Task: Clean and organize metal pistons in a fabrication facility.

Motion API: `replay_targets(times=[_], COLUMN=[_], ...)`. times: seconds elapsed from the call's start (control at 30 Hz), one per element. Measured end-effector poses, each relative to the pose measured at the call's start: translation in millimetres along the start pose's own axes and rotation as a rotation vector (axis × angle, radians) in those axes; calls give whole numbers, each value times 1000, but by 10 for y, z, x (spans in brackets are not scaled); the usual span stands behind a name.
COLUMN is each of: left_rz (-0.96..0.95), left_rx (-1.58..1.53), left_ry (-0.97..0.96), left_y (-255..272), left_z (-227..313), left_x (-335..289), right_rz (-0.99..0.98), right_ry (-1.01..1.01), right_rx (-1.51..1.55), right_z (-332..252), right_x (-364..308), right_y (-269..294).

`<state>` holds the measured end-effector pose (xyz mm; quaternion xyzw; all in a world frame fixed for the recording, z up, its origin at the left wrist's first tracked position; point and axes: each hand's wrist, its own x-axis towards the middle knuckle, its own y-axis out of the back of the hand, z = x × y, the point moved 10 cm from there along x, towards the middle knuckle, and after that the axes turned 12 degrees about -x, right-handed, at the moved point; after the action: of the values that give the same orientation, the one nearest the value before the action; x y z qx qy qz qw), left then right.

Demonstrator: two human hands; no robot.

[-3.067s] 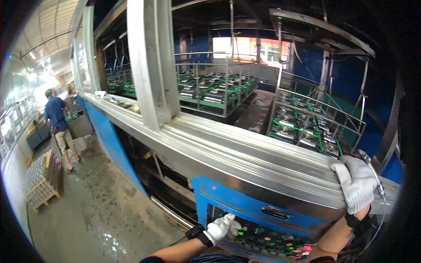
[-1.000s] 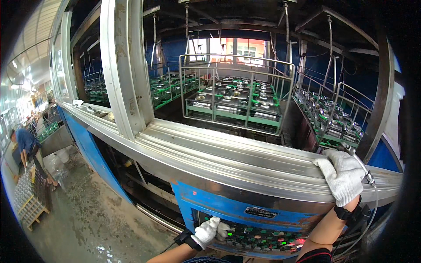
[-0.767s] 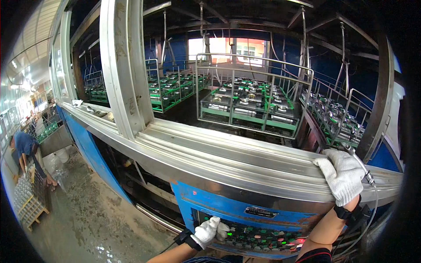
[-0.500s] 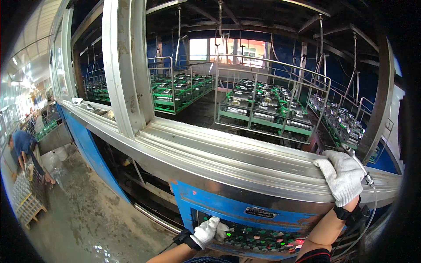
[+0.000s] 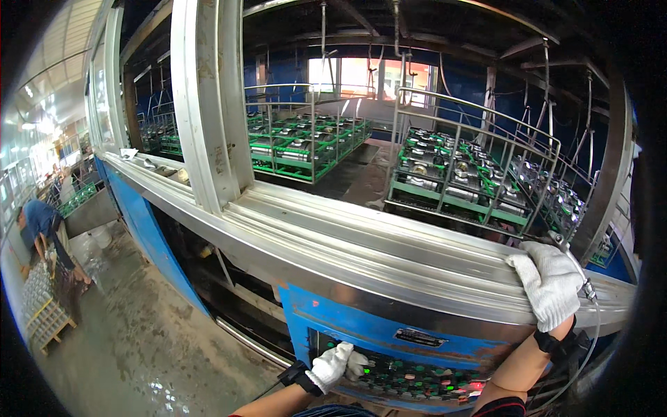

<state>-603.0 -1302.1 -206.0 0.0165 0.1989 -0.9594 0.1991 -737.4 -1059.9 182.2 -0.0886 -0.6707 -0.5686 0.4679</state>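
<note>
My left hand (image 5: 329, 367), in a white knit glove, is at a dark control panel (image 5: 410, 375) with several lit and coloured buttons. Its fingers are closed at the panel's left part; what they press or pinch is hidden. Also gloved in white, my right hand (image 5: 552, 285) rests on the metal window sill (image 5: 375, 243), thumb apart and fingers laid over the sill. Against its outer side lies a slim metal spray or air gun (image 5: 580, 271) with a clear hose (image 5: 596, 340). Whether the fingers touch the gun I cannot tell.
Beyond the sill hang wire racks (image 5: 458, 174) of shiny metal parts in green frames. An upright metal post (image 5: 212, 104) divides the opening. At far left a person (image 5: 43, 229) bends over a stack of metal parts on a wooden pallet (image 5: 52, 326). The concrete floor (image 5: 153, 333) looks wet.
The hanging racks have shifted to the right past the post and sill. The whole view has moved slightly. Both hands keep their places on the panel and the sill.
</note>
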Motion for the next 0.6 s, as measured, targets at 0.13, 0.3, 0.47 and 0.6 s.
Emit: replay_targets(times=[0.13, 0.3, 0.47, 0.6], left_rz=[-38, 11, -91, -31], left_rx=[-21, 195, -149, -136], left_ry=[44, 37, 192, 134], left_y=[45, 284, -44, -7], left_z=[-101, -174, -238, -242], left_x=[52, 57, 101, 115], right_rz=[20, 32, 35, -138], right_ry=[-24, 19, -76, -121], right_rx=[8, 79, 107, 175], right_z=[-25, -190, 150, 161], right_x=[-10, 46, -73, -76], right_y=[65, -128, -81, -192])
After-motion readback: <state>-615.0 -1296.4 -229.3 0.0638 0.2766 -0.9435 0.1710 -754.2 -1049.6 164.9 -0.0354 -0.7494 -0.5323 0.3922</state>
